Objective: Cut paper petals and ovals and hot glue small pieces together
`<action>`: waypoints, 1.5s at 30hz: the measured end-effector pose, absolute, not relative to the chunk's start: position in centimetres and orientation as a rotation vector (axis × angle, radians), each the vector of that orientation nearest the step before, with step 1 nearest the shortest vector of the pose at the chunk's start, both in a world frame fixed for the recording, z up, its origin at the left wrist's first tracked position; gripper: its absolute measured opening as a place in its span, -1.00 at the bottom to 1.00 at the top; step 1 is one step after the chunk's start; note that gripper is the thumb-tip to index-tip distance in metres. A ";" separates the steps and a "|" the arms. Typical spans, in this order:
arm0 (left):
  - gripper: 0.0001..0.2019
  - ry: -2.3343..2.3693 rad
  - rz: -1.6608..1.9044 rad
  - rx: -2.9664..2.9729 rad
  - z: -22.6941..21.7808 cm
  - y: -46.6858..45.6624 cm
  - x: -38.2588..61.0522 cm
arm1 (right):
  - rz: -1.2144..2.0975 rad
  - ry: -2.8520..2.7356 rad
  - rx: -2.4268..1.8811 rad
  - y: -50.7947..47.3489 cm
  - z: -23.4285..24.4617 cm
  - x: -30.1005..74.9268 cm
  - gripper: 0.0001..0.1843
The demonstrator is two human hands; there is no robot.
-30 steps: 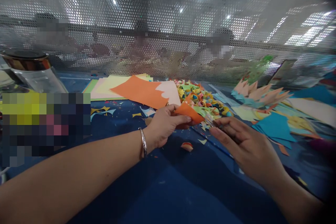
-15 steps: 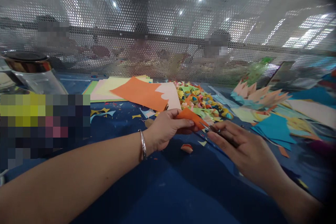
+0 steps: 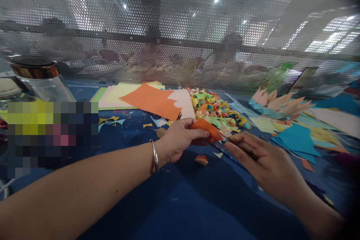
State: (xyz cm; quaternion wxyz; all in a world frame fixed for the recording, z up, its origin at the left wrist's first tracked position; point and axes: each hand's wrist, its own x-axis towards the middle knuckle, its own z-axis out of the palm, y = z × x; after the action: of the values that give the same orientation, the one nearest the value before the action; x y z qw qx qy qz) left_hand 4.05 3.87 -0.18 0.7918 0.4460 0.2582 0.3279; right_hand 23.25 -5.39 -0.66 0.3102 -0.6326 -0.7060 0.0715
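Observation:
My left hand [image 3: 184,138] pinches a small piece of orange paper [image 3: 206,125] between thumb and fingers, just above the blue table. My right hand [image 3: 257,153] is wrapped round a pair of scissors [image 3: 225,138], whose handles are mostly hidden by the fingers. The metal blades point left and meet the right edge of the orange paper. On the table below lies a small curved orange scrap [image 3: 201,160]. Behind my left hand are a large orange sheet [image 3: 152,99] and a pale pink sheet [image 3: 184,103] with a scalloped cut edge.
A heap of colourful folded paper pieces [image 3: 213,107] lies beyond my hands. Stacked coloured sheets [image 3: 108,97] and a lidded clear jar [image 3: 47,82] stand left. At right are blue paper pieces [image 3: 299,138] and a pointed paper construction [image 3: 281,103]. A perforated metal screen [image 3: 180,18] rises behind.
The view has shifted slightly, so everything sits a little further right and lower. Both hands keep their holds, and the scissor blades still meet the orange paper's edge.

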 end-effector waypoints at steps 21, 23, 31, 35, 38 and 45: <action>-0.83 0.512 0.646 1.067 -0.2 4.1 3.4 | 0.210 -1.931 -1.655 -5.7 -0.6 23.5 -0.66; -0.85 0.513 0.637 1.073 -0.1 4.0 3.4 | 0.202 -1.931 -1.652 -5.6 -0.6 23.4 -0.66; -0.92 0.528 0.603 1.078 0.0 3.7 3.5 | 0.213 -1.952 -1.618 -5.6 -0.5 23.3 -0.64; -0.92 0.529 0.600 1.084 0.0 3.6 3.5 | 0.202 -1.949 -1.616 -5.6 -0.5 23.3 -0.62; -0.88 0.525 0.605 1.086 0.0 3.6 3.4 | 0.178 -1.962 -1.618 -5.6 -0.4 23.2 -0.62; -0.85 0.512 0.579 1.081 0.0 3.7 3.4 | 0.167 -1.983 -1.600 -5.7 -0.5 23.3 -0.64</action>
State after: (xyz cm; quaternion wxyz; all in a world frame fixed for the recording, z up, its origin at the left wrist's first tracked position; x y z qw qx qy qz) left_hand 3.42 3.69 -0.02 0.7872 0.5018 0.2377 0.2685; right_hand 23.32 -5.68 -0.45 0.2897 -0.5998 -0.7432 0.0627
